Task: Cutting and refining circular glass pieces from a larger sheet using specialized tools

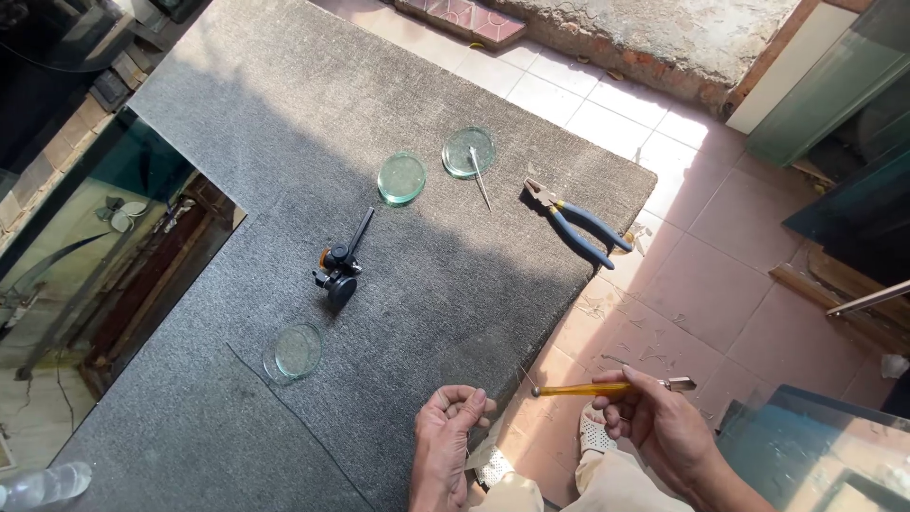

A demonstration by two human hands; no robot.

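My right hand (654, 422) is off the tabletop (284, 123), past its near right edge and over the tiled floor (701, 275). Its fingers are curled around a glass cutter (611, 387) with an amber handle, held level, its metal head pointing left toward my other hand. My left hand (450, 427) rests at the near edge of the tabletop, fingers bent in and thumb pressed to the fingertips; whether anything is pinched there I cannot tell.

On the grey carpeted top, one glass disc (297, 352) lies near the front, left of my left hand. Just behind it stands a black circle cutter (341, 265), its arm slanting away toward the far edge. Two more discs (402, 177) (468, 152) lie side by side further back, near the far right edge, with a thin metal rod (481, 177) lying across the rim of the right one. Blue-handled pliers (576, 223) sit by the right corner, jaws pointing toward the discs. Glass splinters (654, 353) are scattered on the tiles below the right edge.
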